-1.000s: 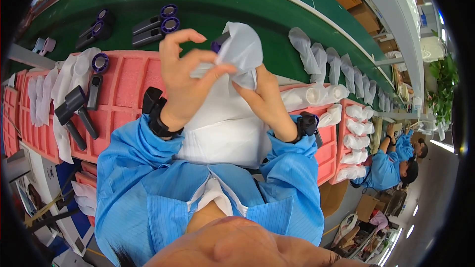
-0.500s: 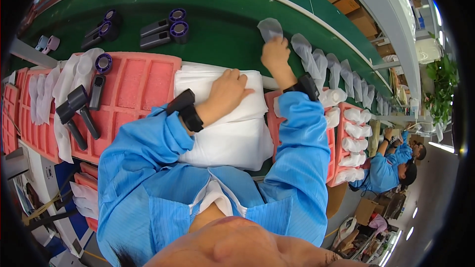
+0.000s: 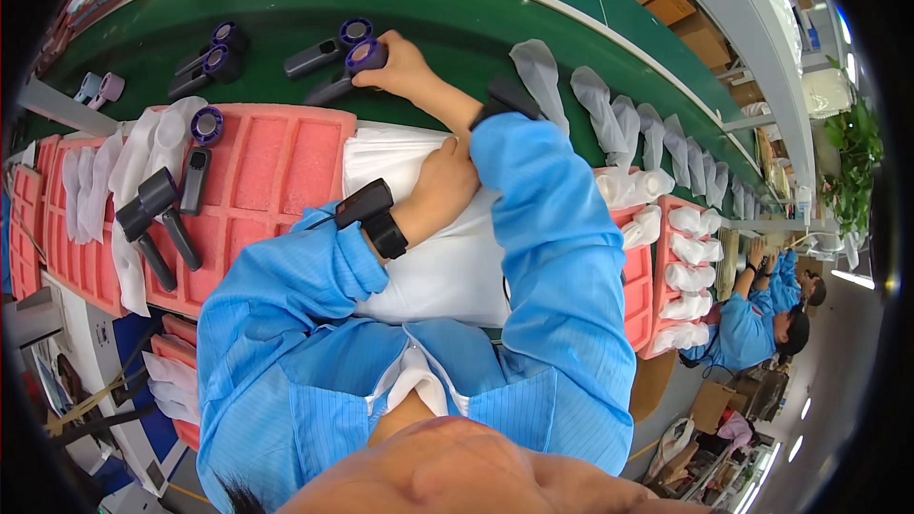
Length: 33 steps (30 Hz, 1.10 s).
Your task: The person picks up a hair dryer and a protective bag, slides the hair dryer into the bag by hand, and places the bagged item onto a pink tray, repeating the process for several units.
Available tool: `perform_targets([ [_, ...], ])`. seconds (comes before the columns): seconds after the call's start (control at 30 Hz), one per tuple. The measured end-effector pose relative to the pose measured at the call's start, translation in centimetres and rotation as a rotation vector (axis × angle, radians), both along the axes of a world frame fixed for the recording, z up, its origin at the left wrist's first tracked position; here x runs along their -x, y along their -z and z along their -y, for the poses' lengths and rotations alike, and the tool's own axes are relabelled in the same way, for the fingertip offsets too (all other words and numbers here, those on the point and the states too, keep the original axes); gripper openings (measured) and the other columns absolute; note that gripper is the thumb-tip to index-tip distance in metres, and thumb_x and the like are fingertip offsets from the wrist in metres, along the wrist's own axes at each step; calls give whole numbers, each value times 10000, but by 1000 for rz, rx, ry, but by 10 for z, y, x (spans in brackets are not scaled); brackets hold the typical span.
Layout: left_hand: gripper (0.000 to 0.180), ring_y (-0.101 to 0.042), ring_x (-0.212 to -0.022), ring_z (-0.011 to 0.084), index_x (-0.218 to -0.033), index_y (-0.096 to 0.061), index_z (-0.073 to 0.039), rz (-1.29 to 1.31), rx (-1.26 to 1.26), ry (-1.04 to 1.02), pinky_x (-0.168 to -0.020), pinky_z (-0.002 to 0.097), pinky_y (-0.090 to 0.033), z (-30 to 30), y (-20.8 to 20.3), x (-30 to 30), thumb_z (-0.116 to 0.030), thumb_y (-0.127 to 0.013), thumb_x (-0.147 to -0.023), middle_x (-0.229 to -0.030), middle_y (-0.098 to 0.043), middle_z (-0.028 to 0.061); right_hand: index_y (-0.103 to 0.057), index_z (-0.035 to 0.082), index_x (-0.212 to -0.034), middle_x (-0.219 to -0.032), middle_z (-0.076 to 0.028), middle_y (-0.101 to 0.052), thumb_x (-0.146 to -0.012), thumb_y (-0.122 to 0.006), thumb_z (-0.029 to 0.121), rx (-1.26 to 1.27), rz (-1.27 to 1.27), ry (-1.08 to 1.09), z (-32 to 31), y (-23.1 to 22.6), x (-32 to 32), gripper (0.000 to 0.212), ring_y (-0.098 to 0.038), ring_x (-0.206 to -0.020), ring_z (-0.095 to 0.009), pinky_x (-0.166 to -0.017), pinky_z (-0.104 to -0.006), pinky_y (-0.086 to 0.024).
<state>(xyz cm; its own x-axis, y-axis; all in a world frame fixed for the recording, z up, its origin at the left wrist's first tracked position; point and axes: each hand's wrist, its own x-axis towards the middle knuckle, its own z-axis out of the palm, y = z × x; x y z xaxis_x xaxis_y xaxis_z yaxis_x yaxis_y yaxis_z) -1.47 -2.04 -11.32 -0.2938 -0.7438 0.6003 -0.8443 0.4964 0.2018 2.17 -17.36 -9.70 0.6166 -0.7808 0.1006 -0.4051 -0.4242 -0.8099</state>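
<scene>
On the green belt (image 3: 267, 109), my right hand (image 3: 405, 67) has its thumb and fingers round the head of a dark grey hair dryer (image 3: 367, 57) with a purple ring. A second hair dryer (image 3: 314, 59) lies just beyond it. Two more hair dryers (image 3: 217, 62) rest farther left. My left hand (image 3: 446, 181) lies on a stack of thin white sleeves (image 3: 424, 281), its fingers partly hidden by my right wrist. Beyond my right arm, a whitish translucent sleeve with something in it (image 3: 540, 76) lies on the belt.
Pink foam trays (image 3: 267, 157) lie left of the stack, with unwrapped hair dryers (image 3: 157, 195) and wrapped items on them. Another pink tray (image 3: 657, 297) at the right holds several white-wrapped items. More wrapped items (image 3: 624, 119) line the belt. Co-workers (image 3: 747, 324) sit farther right.
My right hand has let go of the sleeved item, swung left across the belt and taken hold of a hair dryer. My left hand stays on the stack, its fingers more bent.
</scene>
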Motion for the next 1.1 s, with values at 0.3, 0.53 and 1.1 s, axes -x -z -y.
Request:
perform_targets([
  [0.3,142,-595,-827,231,-851,-603,-34,-263,-415,-6,-642,323,-474,-4,-24,-9,-140,-659,-775,-904,-609,101,-486,-2,-1111,-932,-72,-609,-606,-803,17,-143,375,263,-63,-126,196,596,-604,-721,-127,-584,-249,-513],
  [0.53,106,-536,-650,85,-832,-583,-17,-975,-751,359,-588,237,-420,11,-24,-46,-88,-661,-838,-758,-591,7,-490,31,-1060,-1037,-82,-567,-542,-768,-3,50,399,354,-116,-121,269,589,-584,-829,-138,-712,-249,-487],
  [1.1,90,-456,-656,-2,-867,-557,-30,-1139,-860,357,-569,157,-368,-11,-97,-68,-94,-612,-899,-764,-544,-51,-470,32,-1061,-1043,-154,-532,-556,-781,-16,111,509,-137,-135,-132,228,595,-578,-907,-222,-800,-326,-493],
])
